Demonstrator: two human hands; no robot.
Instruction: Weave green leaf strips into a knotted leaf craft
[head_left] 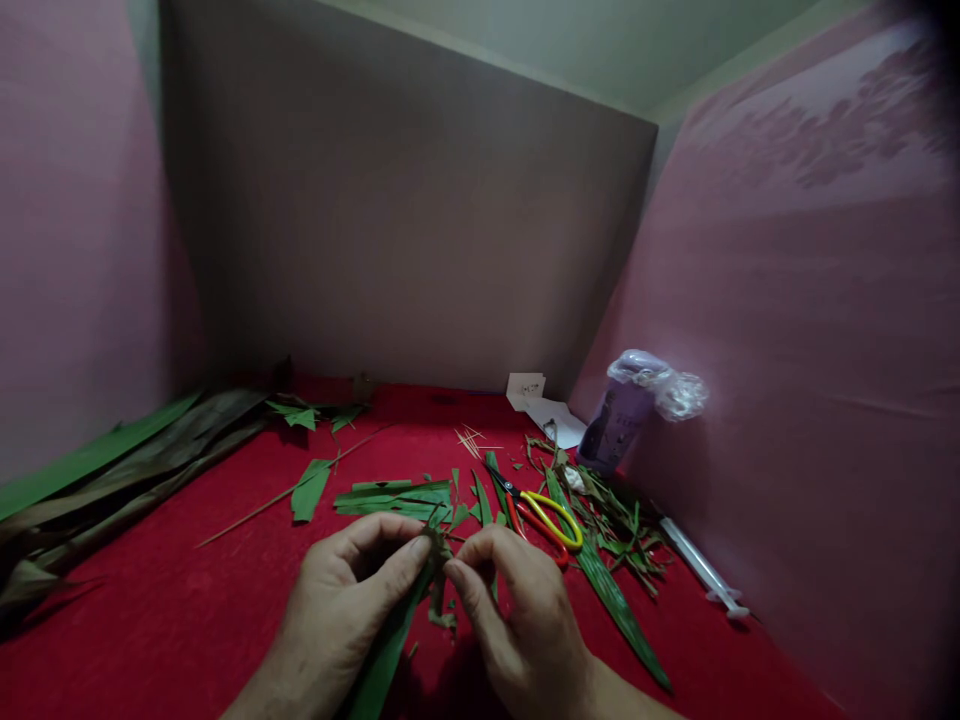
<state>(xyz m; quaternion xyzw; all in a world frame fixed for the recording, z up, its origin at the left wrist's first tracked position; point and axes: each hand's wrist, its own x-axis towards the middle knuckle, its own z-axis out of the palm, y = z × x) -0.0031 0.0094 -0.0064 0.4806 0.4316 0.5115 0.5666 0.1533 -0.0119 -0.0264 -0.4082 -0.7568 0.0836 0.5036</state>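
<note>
Green leaf (389, 650) left of scissors (523, 495): prob light, bendy, tearable. Left fingers (401, 570) pinch tip, good spot; right fingers (469, 592) narrow, hold unclear.

No text, brand or number can be read with certainty; 2 things bear print. The purple cup (616, 425) at the right carries a short line of pale lettering (628, 421) across its side, beside a dark printed figure (598, 428); the letters are too blurred to make out; the small white card (525, 390) at the back shows tiny dark marks (531, 388), likewise illegible.
</note>
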